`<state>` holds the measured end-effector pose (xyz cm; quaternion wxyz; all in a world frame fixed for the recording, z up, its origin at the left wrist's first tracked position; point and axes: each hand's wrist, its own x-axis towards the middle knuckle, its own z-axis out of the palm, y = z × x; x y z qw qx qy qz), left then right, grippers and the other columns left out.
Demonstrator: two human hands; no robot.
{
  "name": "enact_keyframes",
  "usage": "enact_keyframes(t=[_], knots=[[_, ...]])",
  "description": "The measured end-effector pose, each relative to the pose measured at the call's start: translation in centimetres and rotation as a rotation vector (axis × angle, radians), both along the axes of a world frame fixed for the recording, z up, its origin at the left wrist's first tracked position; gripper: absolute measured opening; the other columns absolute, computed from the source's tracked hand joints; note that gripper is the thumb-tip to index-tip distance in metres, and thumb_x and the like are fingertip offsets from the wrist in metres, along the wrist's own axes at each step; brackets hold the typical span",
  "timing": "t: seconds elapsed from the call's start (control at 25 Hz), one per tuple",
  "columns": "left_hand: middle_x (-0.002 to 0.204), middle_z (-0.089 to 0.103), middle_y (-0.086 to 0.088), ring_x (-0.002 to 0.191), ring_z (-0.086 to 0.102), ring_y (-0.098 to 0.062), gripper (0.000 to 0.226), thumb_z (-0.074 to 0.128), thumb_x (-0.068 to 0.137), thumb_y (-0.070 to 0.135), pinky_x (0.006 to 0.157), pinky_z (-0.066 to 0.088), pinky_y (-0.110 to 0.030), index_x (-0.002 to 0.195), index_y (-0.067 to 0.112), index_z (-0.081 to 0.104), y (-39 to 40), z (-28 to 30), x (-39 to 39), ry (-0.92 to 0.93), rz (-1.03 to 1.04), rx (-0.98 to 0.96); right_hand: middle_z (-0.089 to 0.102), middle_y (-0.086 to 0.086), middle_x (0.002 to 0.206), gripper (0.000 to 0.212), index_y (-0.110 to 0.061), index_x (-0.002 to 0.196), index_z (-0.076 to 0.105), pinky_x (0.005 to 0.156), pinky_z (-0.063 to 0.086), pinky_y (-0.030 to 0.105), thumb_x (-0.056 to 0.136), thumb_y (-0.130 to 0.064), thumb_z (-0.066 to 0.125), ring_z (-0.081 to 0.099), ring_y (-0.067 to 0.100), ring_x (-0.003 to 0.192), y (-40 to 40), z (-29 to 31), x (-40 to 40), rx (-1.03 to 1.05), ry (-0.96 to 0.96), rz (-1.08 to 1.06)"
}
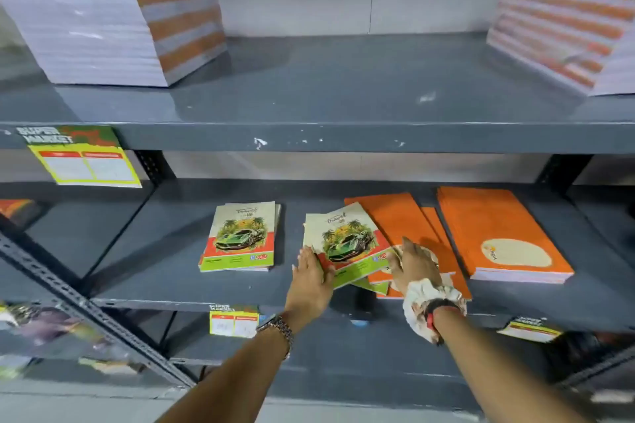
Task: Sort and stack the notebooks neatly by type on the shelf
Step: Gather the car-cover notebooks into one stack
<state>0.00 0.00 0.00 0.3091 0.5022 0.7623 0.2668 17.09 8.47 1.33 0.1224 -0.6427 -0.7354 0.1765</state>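
On the middle shelf (144, 271) lies a small neat stack of green-car notebooks (240, 237). To its right, a tilted green-car notebook (347, 244) rests askew on loose orange notebooks (395, 216). My left hand (311, 276) grips this tilted notebook's lower left corner. My right hand (414, 263) presses flat on its right edge and the orange notebooks beneath. A tidy orange notebook stack (498, 233) sits at the right.
The upper shelf (343, 93) carries a tall paper stack (110, 34) at left and another orange-striped stack (567, 31) at right. Price labels (86, 161) hang from shelf edges. A slanted metal brace (86, 309) crosses the lower left. More books lie on the left-hand shelves.
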Motion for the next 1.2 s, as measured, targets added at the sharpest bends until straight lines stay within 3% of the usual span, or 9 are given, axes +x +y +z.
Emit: enact_keyframes(t=[0.16,0.28,0.44,0.64,0.76,0.84,0.92,1.04,1.2], knots=[[0.159,0.004,-0.009,0.146,-0.003,-0.029,0.073,0.038,0.095,0.032,0.12,0.0,-0.044,0.146,0.009,-0.008,2.0,-1.2,-1.2,-0.302,0.063,-0.062,0.058,0.02,0.123,0.042,-0.005,0.132,0.041,0.1,0.043,0.044,0.09,-0.011,0.045,0.05,0.037,0.116,2.0,-2.2,-1.9,-0.142,0.203,-0.203],[0.154,0.024,-0.001,0.143,0.02,-0.025,0.07,0.043,0.095,0.025,0.118,0.018,-0.038,0.147,0.019,-0.003,2.5,-0.6,-1.6,-0.591,0.142,-0.058,0.065,0.017,0.106,0.037,0.0,0.121,0.054,0.096,0.045,0.042,0.084,0.002,0.05,0.058,0.031,0.103,2.6,-3.3,-2.8,-0.223,0.39,-0.329],[0.152,0.028,0.001,0.139,0.029,-0.02,0.063,0.043,0.095,0.015,0.113,0.023,-0.034,0.148,0.02,0.009,2.3,1.8,-3.5,-0.784,0.196,0.03,0.065,0.016,0.111,0.033,0.0,0.115,0.059,0.094,0.045,0.038,0.082,0.001,0.06,0.059,0.032,0.108,1.3,-1.9,-4.1,-0.23,0.475,-0.306],[0.149,0.031,0.005,0.135,0.034,-0.013,0.061,0.045,0.094,0.015,0.115,0.023,-0.031,0.146,0.015,0.016,1.1,3.6,-10.5,-0.666,0.294,0.236,0.067,0.017,0.096,0.03,0.003,0.105,0.062,0.076,0.051,0.024,0.076,0.007,0.066,0.06,0.026,0.089,-0.7,-0.3,-11.6,-0.226,0.636,-0.131],[0.15,0.034,-0.002,0.136,0.036,-0.021,0.058,0.042,0.095,0.018,0.115,0.025,-0.037,0.147,0.016,0.016,-0.2,2.9,-15.8,-0.509,0.406,0.216,0.067,0.011,0.088,0.026,-0.003,0.099,0.064,0.083,0.054,0.039,0.074,0.002,0.069,0.064,0.029,0.086,-1.9,-1.3,-17.7,-0.298,0.647,-0.055],[0.145,0.042,-0.003,0.129,0.043,-0.025,0.055,0.038,0.095,0.02,0.108,0.032,-0.034,0.146,0.018,0.017,-1.1,2.2,-18.3,-0.428,0.449,0.163,0.07,0.014,0.094,0.026,-0.004,0.1,0.065,0.085,0.055,0.042,0.074,-0.001,0.07,0.066,0.032,0.092,-2.6,-2.4,-20.7,-0.313,0.638,-0.052],[0.146,0.041,-0.003,0.129,0.043,-0.026,0.055,0.036,0.096,0.02,0.101,0.033,-0.031,0.147,0.017,0.014,-1.4,1.4,-19.9,-0.408,0.455,0.122,0.071,0.013,0.1,0.026,-0.005,0.101,0.065,0.084,0.052,0.032,0.076,-0.004,0.069,0.065,0.029,0.094,-3.0,-3.1,-22.6,-0.292,0.586,-0.057],[0.152,0.032,-0.003,0.134,0.038,-0.026,0.055,0.035,0.096,0.02,0.106,0.03,-0.033,0.147,0.015,0.014,-1.0,0.2,-21.3,-0.369,0.433,0.085,0.07,0.011,0.105,0.027,-0.004,0.107,0.064,0.08,0.044,0.022,0.08,-0.008,0.065,0.064,0.027,0.099,-2.9,-3.5,-23.9,-0.265,0.484,-0.055],[0.156,0.021,-0.003,0.141,0.027,-0.021,0.055,0.035,0.097,0.024,0.116,0.022,-0.032,0.147,0.011,0.015,-0.9,-0.3,-22.5,-0.45,0.44,0.097,0.06,0.014,0.123,0.039,-0.007,0.12,0.054,0.096,0.046,0.033,0.083,-0.017,0.061,0.058,0.031,0.111,-2.9,-3.8,-24.2,-0.237,0.428,-0.059]])
